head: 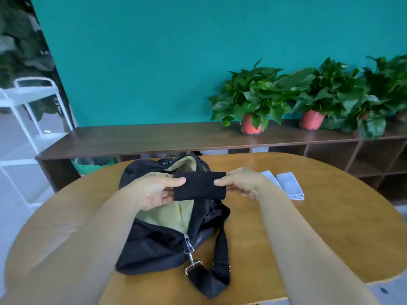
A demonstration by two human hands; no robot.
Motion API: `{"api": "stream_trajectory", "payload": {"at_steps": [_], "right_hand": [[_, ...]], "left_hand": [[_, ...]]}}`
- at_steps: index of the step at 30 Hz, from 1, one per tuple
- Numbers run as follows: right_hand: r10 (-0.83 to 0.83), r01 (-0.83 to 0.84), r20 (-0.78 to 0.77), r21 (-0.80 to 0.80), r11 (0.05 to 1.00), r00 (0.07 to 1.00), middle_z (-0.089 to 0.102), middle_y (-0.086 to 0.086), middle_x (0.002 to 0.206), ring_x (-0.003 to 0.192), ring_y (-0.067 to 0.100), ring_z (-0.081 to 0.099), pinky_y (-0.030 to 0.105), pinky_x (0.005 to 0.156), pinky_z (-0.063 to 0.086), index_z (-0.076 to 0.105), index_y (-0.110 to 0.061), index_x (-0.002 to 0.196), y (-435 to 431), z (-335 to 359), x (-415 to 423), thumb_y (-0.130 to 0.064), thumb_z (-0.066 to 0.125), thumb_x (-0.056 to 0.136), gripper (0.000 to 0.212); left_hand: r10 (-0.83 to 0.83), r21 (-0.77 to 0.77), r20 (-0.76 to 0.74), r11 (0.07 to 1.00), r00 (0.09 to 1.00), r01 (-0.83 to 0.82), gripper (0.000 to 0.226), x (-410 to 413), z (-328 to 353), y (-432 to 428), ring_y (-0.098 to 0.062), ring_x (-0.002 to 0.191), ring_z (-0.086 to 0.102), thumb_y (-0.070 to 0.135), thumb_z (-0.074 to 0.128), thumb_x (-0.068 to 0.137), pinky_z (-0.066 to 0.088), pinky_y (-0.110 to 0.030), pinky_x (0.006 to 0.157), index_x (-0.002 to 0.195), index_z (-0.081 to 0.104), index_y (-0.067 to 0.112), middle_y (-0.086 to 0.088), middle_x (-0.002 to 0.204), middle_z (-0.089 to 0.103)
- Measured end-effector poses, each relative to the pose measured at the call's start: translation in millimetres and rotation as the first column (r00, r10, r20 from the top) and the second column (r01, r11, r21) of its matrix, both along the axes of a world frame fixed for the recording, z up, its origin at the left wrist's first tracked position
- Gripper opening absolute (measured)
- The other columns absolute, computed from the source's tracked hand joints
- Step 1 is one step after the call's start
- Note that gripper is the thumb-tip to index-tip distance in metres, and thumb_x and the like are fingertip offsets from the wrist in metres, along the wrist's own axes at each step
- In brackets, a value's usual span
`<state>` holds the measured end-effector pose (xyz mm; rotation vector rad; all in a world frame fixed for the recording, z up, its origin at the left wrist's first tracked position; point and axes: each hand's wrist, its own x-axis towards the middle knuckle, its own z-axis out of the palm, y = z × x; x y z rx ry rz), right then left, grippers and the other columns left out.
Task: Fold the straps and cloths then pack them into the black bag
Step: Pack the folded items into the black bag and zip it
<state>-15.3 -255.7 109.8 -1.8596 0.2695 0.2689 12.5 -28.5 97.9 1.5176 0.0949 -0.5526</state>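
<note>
A folded black strap [200, 185] is held flat just above the open black bag [154, 245], whose pale green lining [163, 216] shows. My left hand [158, 191] pinches the strap's left end between thumb and fingers. My right hand [242, 182] pinches its right end. The bag lies on the round wooden table [308, 227], its zipper pull [187, 243] and shoulder strap [217, 267] trailing toward me. Two folded light blue cloths [288, 184] lie on the table to the right of my right hand.
Behind the table runs a dark wooden shelf unit [154, 137] with potted plants [251, 102] on its right half. A green bin [94, 165] stands below the shelf top, and a white chair [33, 100] is at far left.
</note>
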Motion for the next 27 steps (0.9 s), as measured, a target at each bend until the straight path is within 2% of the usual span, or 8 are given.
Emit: {"api": "stream_trajectory", "payload": {"at_steps": [3,6,9,15,20,22,24,27], "right_hand": [[0.015,-0.018,-0.077,-0.036,0.999,0.997,0.058,0.002,0.071,0.059,0.012,0.052,0.021,0.055,0.042,0.058,-0.012,0.079,43.0,-3.6,30.7,-0.014,0.074,0.080,0.016],[0.013,-0.023,-0.154,-0.060,0.998,0.988,0.054,0.004,0.067,0.053,0.012,0.047,0.021,0.050,0.041,0.056,-0.011,0.077,76.0,-16.0,55.6,-0.008,0.072,0.081,0.016],[-0.011,-0.005,-0.178,-0.094,0.996,0.984,0.055,0.007,0.069,0.057,0.015,0.050,0.023,0.049,0.047,0.056,-0.007,0.076,96.7,-29.0,74.4,-0.001,0.071,0.080,0.017],[-0.035,-0.028,-0.227,-0.268,0.963,0.973,0.063,0.013,0.087,0.081,0.025,0.061,0.037,0.085,0.055,0.062,0.001,0.097,106.5,-54.6,99.0,-0.001,0.068,0.082,0.016],[-0.030,-0.070,-0.262,-0.362,0.929,0.965,0.056,0.008,0.073,0.070,0.020,0.058,0.034,0.084,0.055,0.055,-0.007,0.085,108.7,-76.7,110.6,-0.008,0.069,0.084,0.013],[-0.019,-0.084,-0.264,-0.374,0.924,0.964,0.055,0.007,0.072,0.072,0.021,0.058,0.033,0.084,0.055,0.059,-0.005,0.093,110.7,-86.4,113.4,-0.011,0.069,0.084,0.014],[-0.022,-0.076,-0.250,-0.374,0.924,0.968,0.059,0.007,0.078,0.077,0.022,0.059,0.033,0.084,0.055,0.062,-0.003,0.107,109.9,-96.5,115.2,-0.013,0.071,0.083,0.027],[-0.054,-0.034,-0.234,-0.356,0.934,0.971,0.059,0.009,0.076,0.067,0.021,0.059,0.032,0.074,0.057,0.059,0.000,0.109,108.9,-107.1,115.2,-0.008,0.073,0.080,0.033]], "left_hand": [[0.113,0.010,-0.015,0.994,0.993,-0.113,0.016,16.3,-7.3,38.4,-0.015,0.091,0.065,0.006,0.071,0.083,0.047,-0.024,0.074,0.094,0.062,0.014,-0.002,0.099,0.072],[0.192,0.072,-0.028,0.979,0.981,-0.190,0.030,32.3,-21.2,64.1,-0.019,0.097,0.067,0.005,0.075,0.080,0.050,-0.027,0.073,0.106,0.061,0.011,-0.005,0.105,0.072],[0.233,0.123,-0.038,0.966,0.972,-0.227,0.023,44.5,-37.2,74.1,-0.022,0.092,0.065,0.002,0.074,0.081,0.050,-0.028,0.071,0.097,0.059,0.007,-0.008,0.104,0.070],[0.260,0.312,-0.070,0.923,0.963,-0.226,0.014,64.7,-59.3,69.9,-0.023,0.084,0.058,-0.004,0.067,0.084,0.052,-0.028,0.058,0.088,0.057,0.005,-0.014,0.095,0.062],[0.237,0.461,-0.063,0.868,0.969,-0.183,0.018,70.2,-80.1,61.0,-0.016,0.063,0.051,-0.001,0.066,0.085,0.048,-0.020,0.048,0.076,0.053,0.008,-0.005,0.072,0.055],[0.270,0.467,-0.016,0.854,0.963,-0.232,0.008,70.4,-86.5,60.9,-0.016,0.066,0.052,0.000,0.062,0.087,0.045,-0.019,0.056,0.088,0.057,0.007,-0.002,0.083,0.058],[0.315,0.449,-0.043,0.854,0.948,-0.264,0.018,73.7,-94.4,64.5,-0.014,0.065,0.047,0.002,0.049,0.092,0.035,-0.019,0.053,0.106,0.054,0.013,0.008,0.083,0.049],[0.385,0.380,0.087,0.840,0.919,-0.388,0.017,74.0,-102.9,64.7,-0.018,0.054,0.054,0.009,0.073,0.079,0.049,-0.029,0.052,0.080,0.056,0.009,0.005,0.068,0.053]]}}
